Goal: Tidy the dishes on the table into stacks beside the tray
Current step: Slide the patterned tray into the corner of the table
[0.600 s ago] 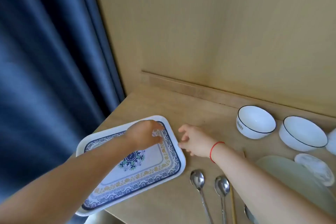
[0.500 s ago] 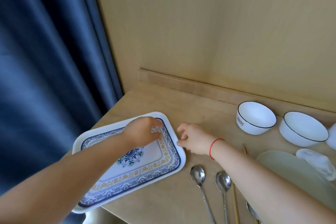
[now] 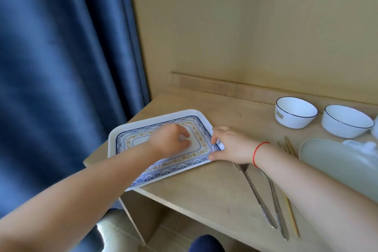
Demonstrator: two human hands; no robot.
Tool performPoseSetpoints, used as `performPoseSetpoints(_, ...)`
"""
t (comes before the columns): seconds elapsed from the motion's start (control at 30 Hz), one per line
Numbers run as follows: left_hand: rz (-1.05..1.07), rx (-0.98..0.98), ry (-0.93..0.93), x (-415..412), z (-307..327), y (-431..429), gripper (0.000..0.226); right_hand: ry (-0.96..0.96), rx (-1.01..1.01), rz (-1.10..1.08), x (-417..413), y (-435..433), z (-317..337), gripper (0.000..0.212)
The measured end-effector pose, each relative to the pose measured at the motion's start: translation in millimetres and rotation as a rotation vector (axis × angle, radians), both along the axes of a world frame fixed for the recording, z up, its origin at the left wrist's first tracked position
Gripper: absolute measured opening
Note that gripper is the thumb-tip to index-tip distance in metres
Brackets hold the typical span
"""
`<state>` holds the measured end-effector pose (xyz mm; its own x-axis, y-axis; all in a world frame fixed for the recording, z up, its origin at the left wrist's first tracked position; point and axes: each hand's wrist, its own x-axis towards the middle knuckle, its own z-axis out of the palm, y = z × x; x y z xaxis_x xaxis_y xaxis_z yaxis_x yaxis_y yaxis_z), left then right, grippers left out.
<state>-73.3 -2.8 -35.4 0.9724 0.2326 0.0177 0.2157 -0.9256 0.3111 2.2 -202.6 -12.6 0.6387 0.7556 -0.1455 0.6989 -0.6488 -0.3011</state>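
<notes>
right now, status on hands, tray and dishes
Left hand curled on tray; right hand grips tray's right edge. Tray overhangs table edge. Two bowls unstacked, plate far right. Spoons by right wrist.

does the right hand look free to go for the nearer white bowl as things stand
Probably yes. The right hand pinches the tray's right edge, so it must let go first; no dish stands on the table between it and the nearer bowl.

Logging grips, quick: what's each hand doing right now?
Left hand: fingers curled, resting on the tray; grip cannot be told.
Right hand: grips the tray's right rim.
</notes>
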Motion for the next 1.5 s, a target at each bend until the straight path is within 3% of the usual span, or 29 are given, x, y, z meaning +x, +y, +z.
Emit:
performPoseSetpoints(0.23, 0.143, 0.011, -0.080, -55.3, 3.7, 20.5, 0.020, 0.022, -0.052, -0.042, -16.0, 5.2, 9.2, 0.063)
performPoseSetpoints(0.7, 0.329, 0.091, -0.241, -125.7, -15.1, 53.8, 0.034, 0.018, -0.086, -0.150, -50.7, 17.3, 4.1, 0.085)
performPoseSetpoints(0.8, 0.518, -0.245, -0.287, -127.9, -17.5, 46.7, 0.057, 0.031, -0.045, -0.182, -54.1, 14.3, 3.5, 0.082)
performPoseSetpoints(0.9, 0.631, -0.571, -0.291, -125.3, -20.9, 37.9, 0.065, 0.027, -0.028, -0.207, -53.7, 13.8, -1.0, 0.077)
performPoseSetpoints(1.0, 0.675, -0.671, -0.309, -125.7, -20.9, 33.2, 0.066, 0.007, 0.000, -0.258, -49.6, 16.6, -5.2, 0.070)
performPoseSetpoints(1.13, 0.742, -0.688, -0.316, -126.4, -15.5, 34.2, 0.062, -0.153, -0.142, -0.345, -38.7, 23.2, -12.3, 0.072)
performPoseSetpoints(1.27, 0.818, -0.755, -0.333, -126.5, -12.6, 33.8, 0.065, -0.148, -0.149, -0.422, -29.8, 27.4, -17.1, 0.068)
performPoseSetpoints(1.5, 0.878, -1.069, -0.354, -110.4, -14.3, 36.5, 0.065, -0.140, -0.019, -0.524, -14.5, 33.7, -20.4, 0.036)
